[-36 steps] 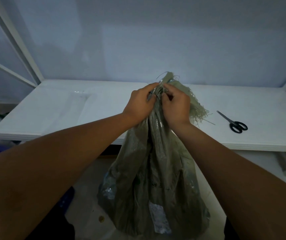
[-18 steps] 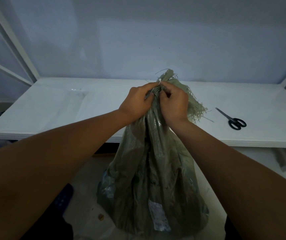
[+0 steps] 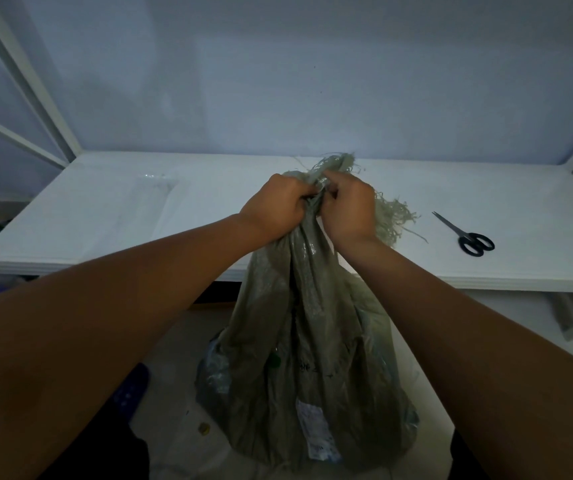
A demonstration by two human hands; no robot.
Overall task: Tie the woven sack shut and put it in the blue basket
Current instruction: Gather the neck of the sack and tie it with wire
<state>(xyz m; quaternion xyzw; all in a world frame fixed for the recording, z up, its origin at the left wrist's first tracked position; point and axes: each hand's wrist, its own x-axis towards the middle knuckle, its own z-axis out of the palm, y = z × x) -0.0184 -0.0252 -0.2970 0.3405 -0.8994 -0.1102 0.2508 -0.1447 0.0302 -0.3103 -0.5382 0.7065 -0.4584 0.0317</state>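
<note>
A: Grip, L to R?

B: Left hand (image 3: pixel 278 206) is seen curled tight on the gathered neck of the sack (image 3: pixel 309 341), fingers wrapped round from the left, knuckles up. Right hand (image 3: pixel 349 206) is closed on the same neck from the other side, thumb and fingertips pinched at the top of the bunch. The two hands are pressed nearly together, w/ only a thin strip of fabric seen between them.

A: Any tie visible?

B: Can't be told; whatever is pinched btwn the fingers is hidden by the hands and frayed threads.

A: Sack vs. the hands?

B: The neck is held at the front edge of the table (image 3: pixel 105 216), approx. centre of view. The body of the sack hangs straight down below both fists, in front of the table, w/ its bottom spread on the pale floor. A loose fringe (image 3: pixel 392 216) of threads is fanned out above and to the right of the right hand, over the tabletop. A white label is seen low on the sack's front.

A: Further right?

B: Scissors (image 3: pixel 468 237) are laid flat on the table, well apart from the sack, blades shut, black handles toward the near edge.

A: Basket?

B: A bit of blue is seen low left by the left forearm; what it is can't be told.
</note>
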